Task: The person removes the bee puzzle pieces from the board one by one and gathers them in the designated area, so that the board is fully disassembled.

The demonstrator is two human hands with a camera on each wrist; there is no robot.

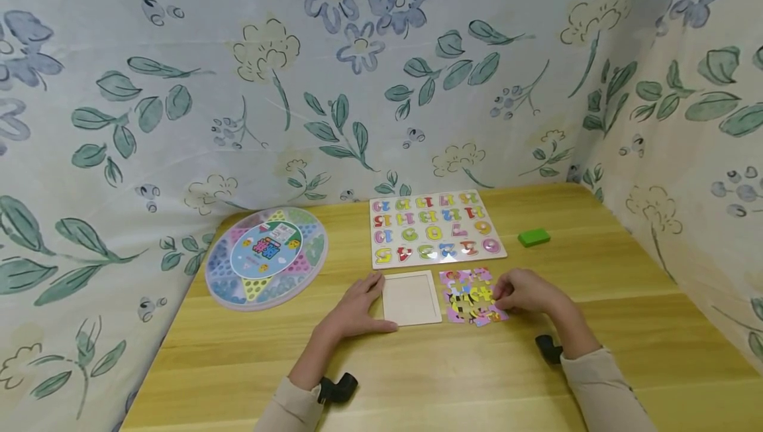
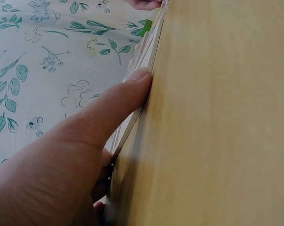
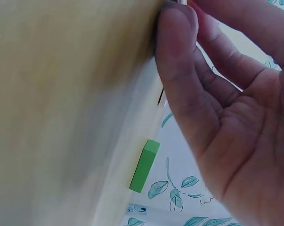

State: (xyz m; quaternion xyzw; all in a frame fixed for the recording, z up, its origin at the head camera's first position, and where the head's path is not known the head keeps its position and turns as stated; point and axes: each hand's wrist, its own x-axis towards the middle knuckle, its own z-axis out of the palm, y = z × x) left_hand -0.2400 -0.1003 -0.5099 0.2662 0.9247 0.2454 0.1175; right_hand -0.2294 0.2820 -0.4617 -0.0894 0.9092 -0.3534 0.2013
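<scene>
In the head view my left hand (image 1: 354, 309) rests at the left side of a pale square wooden puzzle tray (image 1: 411, 299). Its straight thumb touches the tray's lower left corner, and the fingers lie by the upper left corner. To the tray's right lies a pink and yellow jigsaw puzzle (image 1: 471, 296), its pieces loosely set together with gaps. My right hand (image 1: 524, 291) is at the puzzle's right edge, thumb and fingertips pinching a puzzle piece (image 3: 182, 2), mostly hidden by the fingers. In the left wrist view the thumb (image 2: 118, 106) lies along the tray's edge.
Behind the tray lies a number puzzle board (image 1: 438, 230) with colourful numerals. A round Chinese checkers board (image 1: 268, 256) sits at the left of the wooden table (image 1: 453, 379). A green block (image 1: 533, 238) lies at the right. Flowered cloth hangs behind and at the sides.
</scene>
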